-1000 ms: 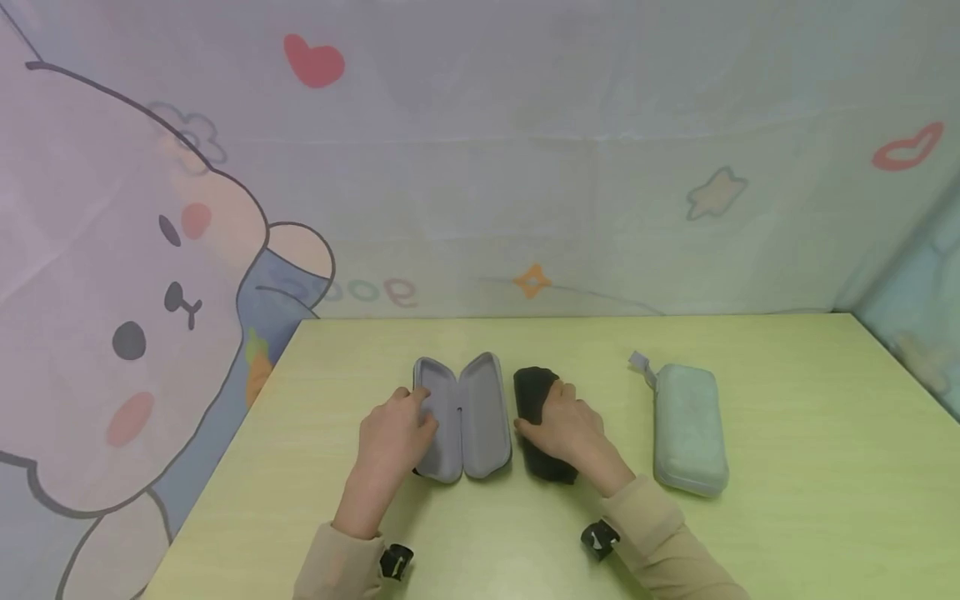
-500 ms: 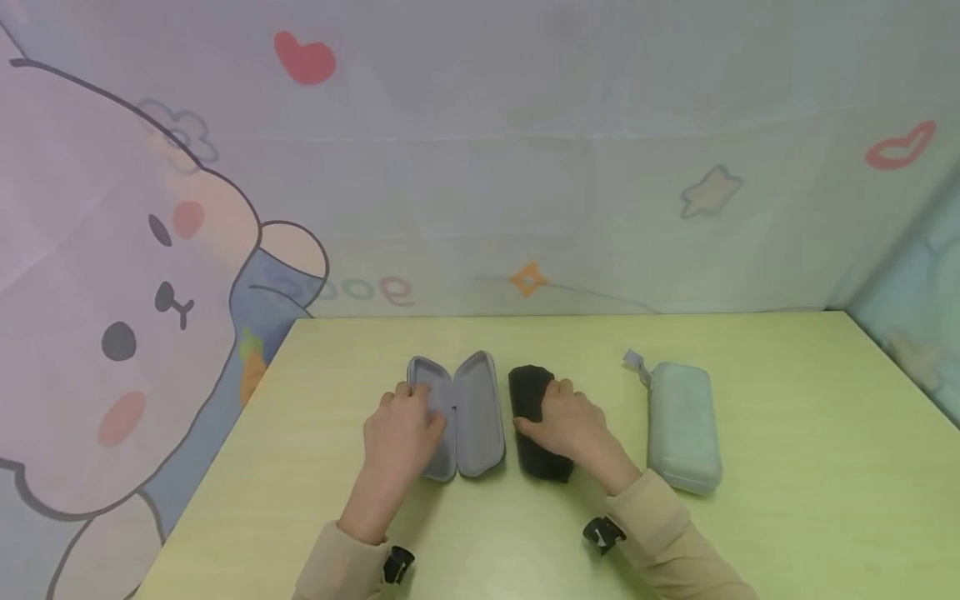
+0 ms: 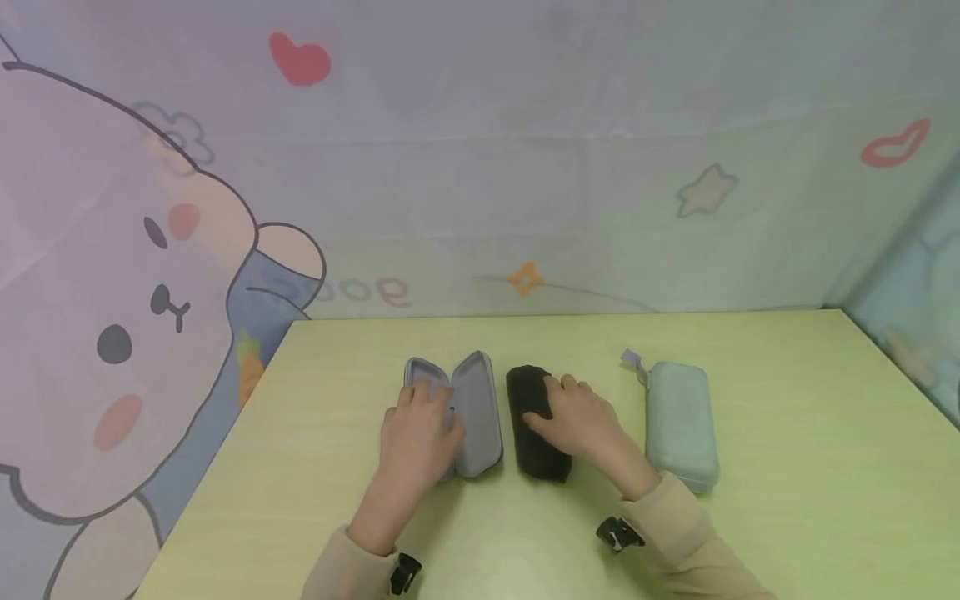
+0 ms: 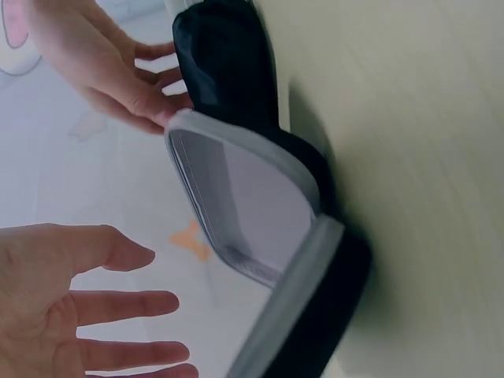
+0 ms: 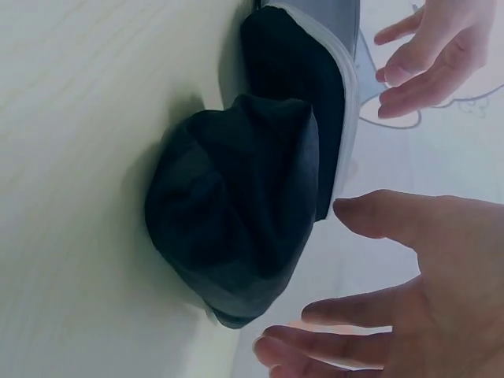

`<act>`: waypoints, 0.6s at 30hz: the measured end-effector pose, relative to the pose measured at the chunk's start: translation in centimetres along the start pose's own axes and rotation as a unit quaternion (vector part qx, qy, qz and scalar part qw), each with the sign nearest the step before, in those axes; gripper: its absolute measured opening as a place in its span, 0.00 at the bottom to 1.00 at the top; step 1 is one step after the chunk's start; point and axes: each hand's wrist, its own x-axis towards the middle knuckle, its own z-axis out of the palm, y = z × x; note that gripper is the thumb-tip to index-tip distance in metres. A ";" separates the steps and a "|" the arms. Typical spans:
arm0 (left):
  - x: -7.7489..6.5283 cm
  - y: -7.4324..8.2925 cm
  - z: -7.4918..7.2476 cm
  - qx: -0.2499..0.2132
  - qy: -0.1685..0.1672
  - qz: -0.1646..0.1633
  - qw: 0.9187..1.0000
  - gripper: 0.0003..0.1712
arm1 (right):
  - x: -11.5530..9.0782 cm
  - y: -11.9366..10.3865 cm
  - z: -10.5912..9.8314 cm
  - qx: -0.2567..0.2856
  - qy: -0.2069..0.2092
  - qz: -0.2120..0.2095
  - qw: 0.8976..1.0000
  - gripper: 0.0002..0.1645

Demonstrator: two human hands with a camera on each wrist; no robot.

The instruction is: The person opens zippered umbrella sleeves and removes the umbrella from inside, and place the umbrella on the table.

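Observation:
An unfolded hard case (image 3: pixel 477 417), grey inside and dark outside, lies like an open book on the table. My left hand (image 3: pixel 416 437) hovers over its left half with fingers extended; the left wrist view shows those fingers (image 4: pixel 130 305) apart from the case. Just right of the case lies a soft black pouch (image 3: pixel 534 454), wrinkled and bulging in the right wrist view. Over the pouch's right side is my right hand (image 3: pixel 585 421), its thumb and fingers spread around nothing. A gap separates the right thumb (image 5: pixel 370 214) from the black cloth.
A pale green zip case (image 3: pixel 682 425) with a grey tab (image 3: pixel 632 358) lies closed to the right of my right hand. The light yellow table (image 3: pixel 787 417) ends at a printed cloth backdrop (image 3: pixel 480 167) behind.
My left hand has moved right, from the open case's left edge to over its left half. My right hand has eased slightly away from the pouch. The head view has shifted a little.

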 end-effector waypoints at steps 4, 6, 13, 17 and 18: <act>-0.1 0.7 0.0 -0.009 -0.004 0.017 1.000 0.22 | -0.2 0.5 -0.2 -0.014 0.025 -0.026 0.999 0.38; -0.2 1.1 0.1 -0.013 -0.001 0.024 1.000 0.22 | -0.3 0.8 -0.2 -0.030 0.041 -0.044 0.998 0.37; -0.3 2.4 0.4 -0.012 0.012 0.044 0.999 0.20 | -1.1 2.1 -0.4 -0.099 0.091 -0.096 0.986 0.34; -0.4 3.1 0.5 -0.008 0.019 0.056 0.998 0.17 | -1.7 2.6 -0.5 -0.116 0.113 -0.108 0.981 0.32; -0.4 3.2 0.6 -0.004 0.021 0.061 0.998 0.17 | -1.8 2.7 -0.5 -0.117 0.117 -0.112 0.980 0.31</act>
